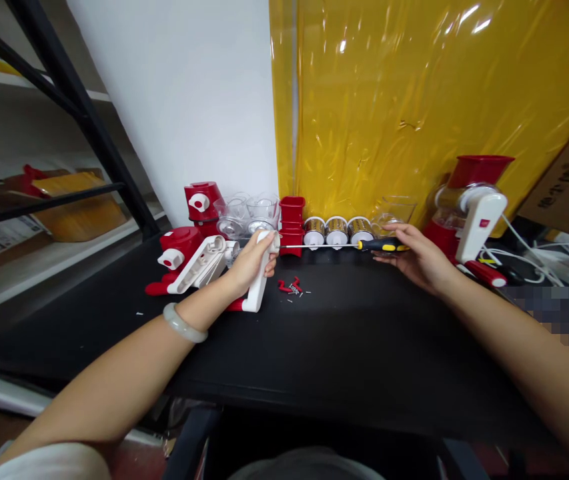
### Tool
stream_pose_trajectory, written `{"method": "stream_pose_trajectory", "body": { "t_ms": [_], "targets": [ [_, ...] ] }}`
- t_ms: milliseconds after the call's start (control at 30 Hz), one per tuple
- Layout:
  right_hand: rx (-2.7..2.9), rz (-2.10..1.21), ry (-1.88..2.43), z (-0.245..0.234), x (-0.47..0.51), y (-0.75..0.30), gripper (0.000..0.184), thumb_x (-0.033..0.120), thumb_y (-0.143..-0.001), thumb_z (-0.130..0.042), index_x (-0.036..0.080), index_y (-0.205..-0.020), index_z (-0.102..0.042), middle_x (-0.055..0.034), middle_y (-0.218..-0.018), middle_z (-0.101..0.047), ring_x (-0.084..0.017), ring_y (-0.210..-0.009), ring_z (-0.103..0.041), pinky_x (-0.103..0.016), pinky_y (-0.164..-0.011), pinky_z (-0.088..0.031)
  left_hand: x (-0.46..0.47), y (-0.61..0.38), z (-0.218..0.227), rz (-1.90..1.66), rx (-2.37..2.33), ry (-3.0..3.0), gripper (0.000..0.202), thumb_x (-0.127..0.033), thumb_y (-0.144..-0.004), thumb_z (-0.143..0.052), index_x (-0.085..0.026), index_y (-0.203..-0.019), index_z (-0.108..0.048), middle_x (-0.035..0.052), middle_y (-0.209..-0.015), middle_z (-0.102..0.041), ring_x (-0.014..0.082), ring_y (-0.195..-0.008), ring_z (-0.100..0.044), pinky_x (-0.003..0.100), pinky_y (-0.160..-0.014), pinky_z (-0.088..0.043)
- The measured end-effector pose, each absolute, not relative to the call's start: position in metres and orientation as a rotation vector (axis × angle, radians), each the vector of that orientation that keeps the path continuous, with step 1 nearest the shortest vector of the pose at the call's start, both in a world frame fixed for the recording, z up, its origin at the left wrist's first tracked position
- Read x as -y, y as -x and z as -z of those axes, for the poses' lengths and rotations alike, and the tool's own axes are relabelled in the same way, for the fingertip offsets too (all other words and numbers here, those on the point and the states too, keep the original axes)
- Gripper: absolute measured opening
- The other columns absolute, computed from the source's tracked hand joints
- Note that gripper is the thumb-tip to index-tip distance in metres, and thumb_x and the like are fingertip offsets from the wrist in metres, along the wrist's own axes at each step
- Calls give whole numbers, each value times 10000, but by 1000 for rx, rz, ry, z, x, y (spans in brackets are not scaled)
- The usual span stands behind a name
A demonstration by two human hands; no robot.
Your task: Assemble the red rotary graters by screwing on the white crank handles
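Note:
My left hand (251, 263) is closed around the upright white body of a red-and-white grater part (260, 287) standing on the black table (344, 347). My right hand (417, 257) grips the black-and-yellow handle of a long screwdriver (334, 246). Its shaft lies level and its tip reaches the top of the white part by my left fingers. A small heap of screws and red bits (291, 288) lies on the table just right of the part.
Behind my left hand lie more red-and-white grater bodies (189, 260), clear cups (247, 213), a red hopper (292, 212) and three metal drums (337, 231). An assembled grater (469, 213) stands at the right beside white cables. Yellow plastic sheeting hangs behind; black shelving stands left.

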State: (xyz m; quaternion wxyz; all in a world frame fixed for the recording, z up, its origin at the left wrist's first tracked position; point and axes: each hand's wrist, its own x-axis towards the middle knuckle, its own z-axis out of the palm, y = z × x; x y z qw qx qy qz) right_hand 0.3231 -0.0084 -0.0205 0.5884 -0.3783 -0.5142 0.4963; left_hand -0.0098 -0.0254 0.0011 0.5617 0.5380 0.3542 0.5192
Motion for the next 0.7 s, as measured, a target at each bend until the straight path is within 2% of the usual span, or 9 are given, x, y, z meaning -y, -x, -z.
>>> {"method": "stream_pose_trajectory", "body": {
  "t_ms": [100, 200, 267, 367, 533, 633, 700],
  "targets": [
    [1295, -964, 1005, 24, 4, -324, 441, 713, -786, -663, 289, -909, -662, -13, -764, -683, -193, -593, -664, -411, -646, -598, 25, 10, -2, -1234, -849, -1268, 351, -483, -874, -658, -229, -916, -420, -60, -646, -471, 65, -435, -383, 168, -418, -286],
    [1420, -827, 1092, 26, 2, -326, 424, 694, -821, -638, 275, -878, -657, -2, -641, -623, -160, -483, -574, -354, -534, -536, 24, 11, -2, -1237, -849, -1270, 350, -485, -876, -651, -230, -924, -417, -62, -643, -469, 65, -434, -379, 170, -418, -285],
    [1410, -837, 1068, 26, 2, -326, 368, 630, -799, -704, 272, -868, -656, 6, -695, -632, -134, -486, -558, -311, -495, -499, 24, 11, -1, -1232, -849, -1273, 359, -492, -871, -655, -229, -922, -417, -62, -643, -468, 64, -434, -376, 172, -418, -285],
    [1269, -982, 965, 24, 5, -324, 307, 495, -731, -803, 282, -895, -654, 22, -831, -656, -120, -584, -613, -280, -547, -524, 23, 11, 0, -1232, -848, -1281, 368, -503, -868, -657, -228, -920, -418, -61, -645, -470, 64, -432, -375, 175, -419, -284],
    [1178, -1232, 859, 19, 13, -324, 389, 273, -681, -795, 320, -1033, -637, 42, -818, -659, -132, -684, -649, -311, -707, -574, 25, 9, -1, -1235, -856, -1295, 326, -478, -894, -630, -228, -922, -423, -59, -642, -473, 68, -427, -388, 187, -430, -307],
    [1223, -1191, 847, 19, 12, -324, 393, 270, -672, -781, 320, -1032, -631, 34, -860, -659, -140, -695, -648, -336, -719, -579, 25, 10, 0, -1237, -858, -1289, 305, -465, -909, -613, -229, -917, -421, -57, -645, -476, 66, -422, -383, 187, -430, -305],
    [1268, -1107, 876, 21, 9, -324, 322, 370, -709, -778, 305, -987, -629, 16, -888, -658, -155, -690, -649, -359, -695, -583, 24, 11, 0, -1240, -864, -1274, 299, -462, -913, -609, -229, -919, -420, -57, -646, -475, 65, -422, -380, 185, -430, -302]
  ]
}}
